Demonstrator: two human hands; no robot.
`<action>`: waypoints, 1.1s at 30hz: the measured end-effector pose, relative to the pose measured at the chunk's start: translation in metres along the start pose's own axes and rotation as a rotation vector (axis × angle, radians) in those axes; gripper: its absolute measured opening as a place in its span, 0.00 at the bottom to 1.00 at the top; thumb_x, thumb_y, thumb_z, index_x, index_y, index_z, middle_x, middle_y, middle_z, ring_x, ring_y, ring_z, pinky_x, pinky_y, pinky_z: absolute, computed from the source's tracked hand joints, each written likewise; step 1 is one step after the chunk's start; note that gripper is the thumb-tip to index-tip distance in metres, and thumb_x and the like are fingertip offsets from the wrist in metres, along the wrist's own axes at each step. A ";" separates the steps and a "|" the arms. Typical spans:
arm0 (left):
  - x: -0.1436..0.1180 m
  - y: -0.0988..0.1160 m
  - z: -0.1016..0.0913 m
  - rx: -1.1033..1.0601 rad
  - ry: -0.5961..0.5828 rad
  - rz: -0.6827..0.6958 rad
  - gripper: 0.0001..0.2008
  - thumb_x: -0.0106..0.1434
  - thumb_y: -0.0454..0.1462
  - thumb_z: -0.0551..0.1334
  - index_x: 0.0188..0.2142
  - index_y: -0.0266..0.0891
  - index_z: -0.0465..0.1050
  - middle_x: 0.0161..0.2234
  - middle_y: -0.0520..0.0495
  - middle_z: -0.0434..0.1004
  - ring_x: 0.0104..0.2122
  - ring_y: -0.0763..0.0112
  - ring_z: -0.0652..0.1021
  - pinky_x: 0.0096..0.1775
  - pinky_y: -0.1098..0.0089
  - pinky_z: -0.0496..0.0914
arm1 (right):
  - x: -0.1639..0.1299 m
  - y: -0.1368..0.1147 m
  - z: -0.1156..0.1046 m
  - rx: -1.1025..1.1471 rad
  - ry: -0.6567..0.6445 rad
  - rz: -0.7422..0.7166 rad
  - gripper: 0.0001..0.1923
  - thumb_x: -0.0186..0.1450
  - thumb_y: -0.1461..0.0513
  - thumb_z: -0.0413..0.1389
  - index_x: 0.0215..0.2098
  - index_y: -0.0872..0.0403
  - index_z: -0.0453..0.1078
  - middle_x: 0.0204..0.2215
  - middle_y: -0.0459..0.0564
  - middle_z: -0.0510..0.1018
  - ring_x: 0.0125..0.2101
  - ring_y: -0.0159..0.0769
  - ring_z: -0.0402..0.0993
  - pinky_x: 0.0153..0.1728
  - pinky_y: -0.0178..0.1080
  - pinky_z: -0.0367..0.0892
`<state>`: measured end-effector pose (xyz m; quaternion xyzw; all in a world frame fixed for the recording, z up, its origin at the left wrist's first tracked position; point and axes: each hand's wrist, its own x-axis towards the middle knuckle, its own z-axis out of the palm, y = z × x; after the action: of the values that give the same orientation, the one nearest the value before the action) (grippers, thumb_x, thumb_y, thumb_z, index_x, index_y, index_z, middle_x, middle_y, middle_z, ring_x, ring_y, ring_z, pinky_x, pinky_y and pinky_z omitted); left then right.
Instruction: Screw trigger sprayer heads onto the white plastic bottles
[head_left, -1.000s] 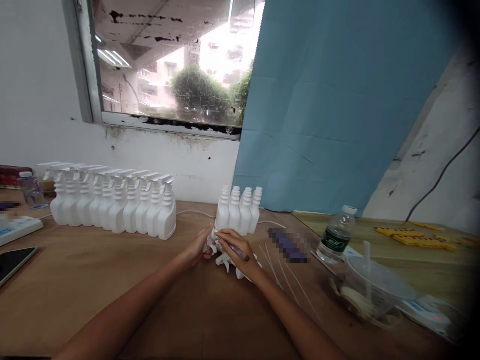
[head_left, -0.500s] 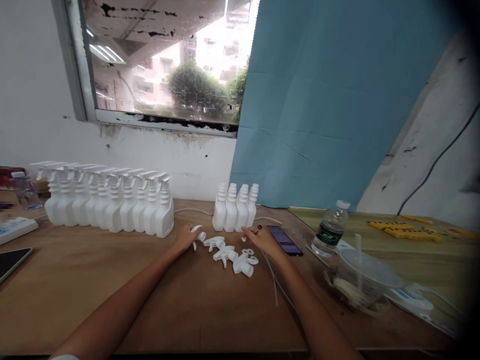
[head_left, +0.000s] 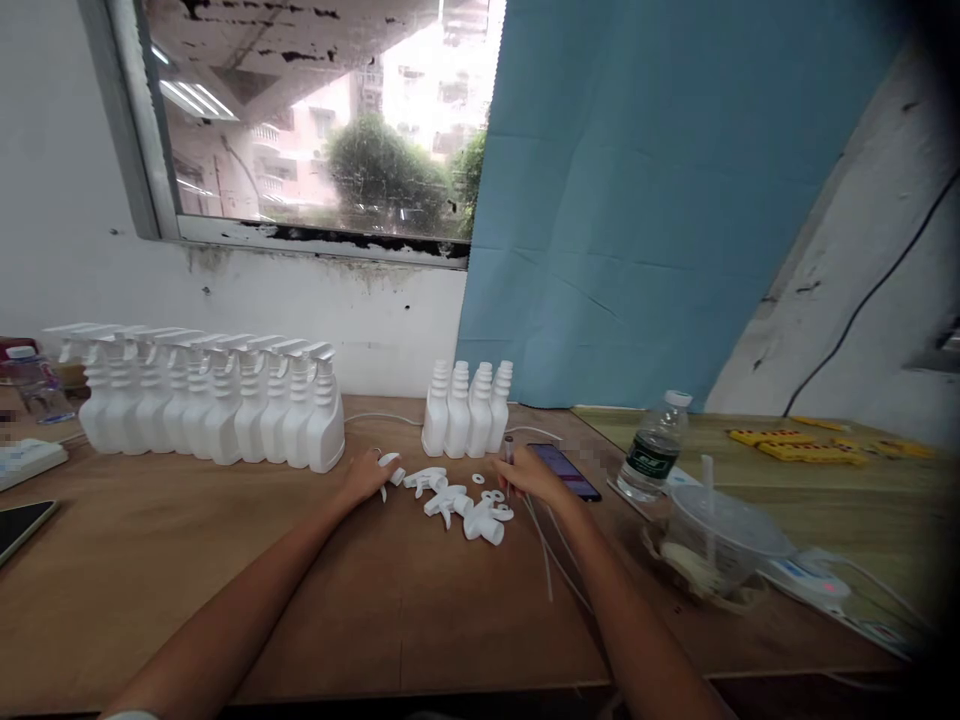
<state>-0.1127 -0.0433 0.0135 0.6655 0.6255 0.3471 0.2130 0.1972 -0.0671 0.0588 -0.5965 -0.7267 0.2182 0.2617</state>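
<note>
Hands at spray heads, frame centre
Left hand [head_left: 365, 478] touches a spray head [head_left: 388, 461], grip unclear; right hand [head_left: 529, 475] pinches a pen [head_left: 508, 449]; bottle [head_left: 651, 448] label unreadable.

Centre of frame: left hand [head_left: 365, 477] rests on the table [head_left: 225, 580], fingers touching a white spray head [head_left: 388, 462]. Right hand [head_left: 529, 474] holds a small pen-like stick [head_left: 508, 452] upright beside loose spray heads [head_left: 457, 500]. Four uncapped bottles [head_left: 466, 410] stand just behind.

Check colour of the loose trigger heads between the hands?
White, all of them; trigger heads show clearest in the head view.
</note>
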 end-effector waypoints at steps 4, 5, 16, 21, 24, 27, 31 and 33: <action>-0.001 0.001 0.001 0.131 -0.021 0.049 0.12 0.66 0.43 0.61 0.38 0.34 0.73 0.43 0.44 0.75 0.46 0.61 0.75 0.50 0.54 0.67 | 0.003 0.003 0.004 -0.006 -0.040 0.000 0.21 0.62 0.56 0.52 0.14 0.56 0.69 0.09 0.47 0.71 0.12 0.32 0.68 0.16 0.31 0.59; -0.001 0.001 0.001 0.152 -0.023 0.060 0.13 0.66 0.43 0.61 0.38 0.34 0.73 0.43 0.44 0.75 0.46 0.61 0.74 0.51 0.54 0.66 | 0.004 0.003 0.004 -0.005 -0.036 -0.004 0.22 0.62 0.55 0.52 0.15 0.56 0.70 0.10 0.47 0.72 0.12 0.33 0.69 0.17 0.31 0.60; -0.003 0.001 0.003 0.193 -0.018 0.122 0.16 0.66 0.46 0.60 0.36 0.34 0.73 0.36 0.45 0.77 0.38 0.65 0.77 0.45 0.59 0.70 | 0.008 0.007 0.008 0.012 0.107 -0.089 0.25 0.61 0.45 0.53 0.19 0.56 0.72 0.15 0.50 0.77 0.20 0.38 0.75 0.27 0.35 0.66; -0.003 0.000 0.003 0.162 -0.012 0.147 0.17 0.64 0.48 0.60 0.32 0.35 0.74 0.32 0.46 0.78 0.35 0.66 0.77 0.43 0.61 0.69 | 0.011 0.007 0.009 0.034 0.169 -0.075 0.26 0.61 0.44 0.52 0.18 0.55 0.71 0.13 0.50 0.76 0.18 0.38 0.74 0.25 0.35 0.65; -0.002 -0.001 0.003 0.150 -0.013 0.142 0.19 0.65 0.49 0.59 0.31 0.35 0.74 0.30 0.47 0.77 0.33 0.66 0.77 0.42 0.61 0.70 | 0.009 0.005 0.009 0.060 0.180 -0.077 0.26 0.61 0.44 0.53 0.18 0.55 0.71 0.13 0.50 0.75 0.17 0.39 0.74 0.25 0.35 0.65; 0.000 -0.001 0.003 0.131 -0.011 0.127 0.19 0.66 0.49 0.58 0.31 0.35 0.73 0.30 0.48 0.77 0.34 0.67 0.77 0.43 0.61 0.70 | 0.005 0.001 0.008 0.099 0.195 -0.086 0.26 0.60 0.44 0.54 0.16 0.55 0.71 0.12 0.49 0.74 0.17 0.39 0.73 0.26 0.36 0.64; 0.003 -0.003 0.001 0.086 -0.011 0.102 0.19 0.67 0.49 0.57 0.33 0.35 0.73 0.33 0.47 0.77 0.35 0.67 0.77 0.43 0.61 0.70 | 0.002 -0.016 0.010 0.205 0.226 -0.143 0.28 0.61 0.43 0.50 0.15 0.54 0.69 0.16 0.52 0.76 0.22 0.39 0.74 0.30 0.38 0.65; 0.004 -0.004 -0.002 0.061 -0.017 0.083 0.19 0.68 0.49 0.56 0.33 0.34 0.73 0.33 0.47 0.77 0.35 0.67 0.77 0.43 0.61 0.71 | 0.007 -0.035 0.016 0.287 0.203 -0.194 0.30 0.63 0.43 0.45 0.16 0.54 0.69 0.19 0.53 0.77 0.25 0.38 0.74 0.31 0.37 0.66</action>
<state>-0.1165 -0.0391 0.0127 0.6999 0.6059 0.3308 0.1834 0.1597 -0.0672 0.0691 -0.4993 -0.7122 0.2321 0.4355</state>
